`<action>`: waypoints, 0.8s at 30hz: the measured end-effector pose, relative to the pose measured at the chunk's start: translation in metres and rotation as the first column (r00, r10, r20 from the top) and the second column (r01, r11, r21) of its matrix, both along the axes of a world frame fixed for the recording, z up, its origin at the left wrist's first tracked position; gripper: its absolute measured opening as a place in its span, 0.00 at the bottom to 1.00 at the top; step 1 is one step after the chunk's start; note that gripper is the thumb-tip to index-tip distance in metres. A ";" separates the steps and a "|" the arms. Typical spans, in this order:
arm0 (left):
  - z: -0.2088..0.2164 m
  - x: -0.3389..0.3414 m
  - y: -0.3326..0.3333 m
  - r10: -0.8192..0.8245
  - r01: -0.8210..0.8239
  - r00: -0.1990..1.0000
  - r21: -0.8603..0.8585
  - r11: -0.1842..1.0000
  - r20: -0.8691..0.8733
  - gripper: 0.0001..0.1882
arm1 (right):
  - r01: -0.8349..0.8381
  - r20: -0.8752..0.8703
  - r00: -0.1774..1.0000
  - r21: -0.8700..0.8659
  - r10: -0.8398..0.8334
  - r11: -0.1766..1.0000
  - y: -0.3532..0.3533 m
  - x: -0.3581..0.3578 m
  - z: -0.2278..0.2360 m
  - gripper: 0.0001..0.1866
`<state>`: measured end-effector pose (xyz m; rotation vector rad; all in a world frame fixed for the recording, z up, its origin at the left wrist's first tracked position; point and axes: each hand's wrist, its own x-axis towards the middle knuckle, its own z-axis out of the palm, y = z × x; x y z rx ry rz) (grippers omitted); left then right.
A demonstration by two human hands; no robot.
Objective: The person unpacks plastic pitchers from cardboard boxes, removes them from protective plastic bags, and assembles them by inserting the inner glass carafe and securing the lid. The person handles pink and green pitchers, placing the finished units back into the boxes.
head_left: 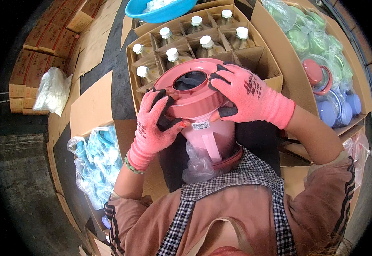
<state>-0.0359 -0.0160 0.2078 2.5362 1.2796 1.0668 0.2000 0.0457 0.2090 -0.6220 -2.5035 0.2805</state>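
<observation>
A pale pink plastic casing [220, 136], like a vacuum flask body with a handle, stands in front of my torso. On its upper end sits a wide dark pink plastic ring [190, 109] with a round dark opening. My left hand [148, 123] grips the ring's left side, fingers on top and thumb below. From the right, my right hand [250, 91] grips the same ring, thumb under its edge. Both hands wear pink gloves with black fingertips. Crumpled clear plastic [198, 164] hangs around the casing's lower part, and another dark pink rim [233, 158] shows there.
Beyond my hands, a divided carton [275, 81] holds several silvery-brown bottles [173, 56] with white caps. A blue basin [162, 15] of white pieces stands behind it. Bagged green and purple parts [337, 109] fill the right carton; bagged blue parts [96, 164] lie left. Brown cartons [45, 38] are stacked far left.
</observation>
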 end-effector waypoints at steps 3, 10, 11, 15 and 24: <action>-0.002 -0.008 0.000 -0.070 0.070 0.996 0.007 0.997 -0.060 0.39 | 0.018 0.034 0.999 0.076 -0.021 0.997 -0.004 -0.001 -0.002 0.29; -0.017 -0.020 -0.005 -0.033 0.069 0.976 0.166 0.984 -0.213 0.45 | -0.025 0.060 0.998 0.160 0.016 0.987 -0.004 0.000 -0.006 0.30; -0.018 -0.020 -0.002 -0.054 0.097 0.977 0.199 0.975 -0.208 0.45 | -0.034 0.077 0.997 0.161 0.022 0.986 -0.005 0.001 -0.004 0.30; -0.009 -0.012 -0.005 -0.039 0.077 0.964 0.136 0.988 -0.265 0.43 | -0.036 0.063 0.998 0.210 0.023 0.977 -0.007 0.003 -0.005 0.29; -0.015 -0.036 0.033 0.061 0.353 0.649 -0.371 0.859 0.758 0.30 | -0.330 -0.650 0.682 -0.682 -0.334 0.653 0.037 0.001 -0.020 0.24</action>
